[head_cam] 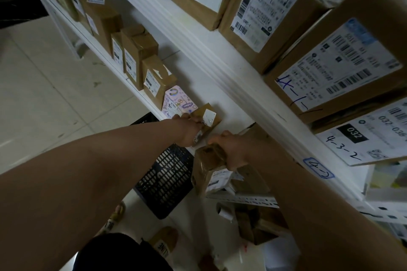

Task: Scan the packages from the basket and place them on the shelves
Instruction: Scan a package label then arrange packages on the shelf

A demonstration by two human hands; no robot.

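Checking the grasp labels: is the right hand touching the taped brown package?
Touching. The head view shows the right hand curled over the top end of the taped brown package, with no gap between them, gripping it.

Shelf board (198, 90): bare white stretch beyond both hands. Cardboard boxes (136, 57), pink box (176, 99) nearest: wall left of the left hand (187, 130), which grips a small package (209, 116). Upper shelf beam (220, 59): over the right hand (233, 152), gripping a taped package (209, 163). Black basket (167, 178): beneath both.

Boxes (136, 59) stand along the shelf (196, 81) — basket (163, 182) beneath, on the floor (44, 94).
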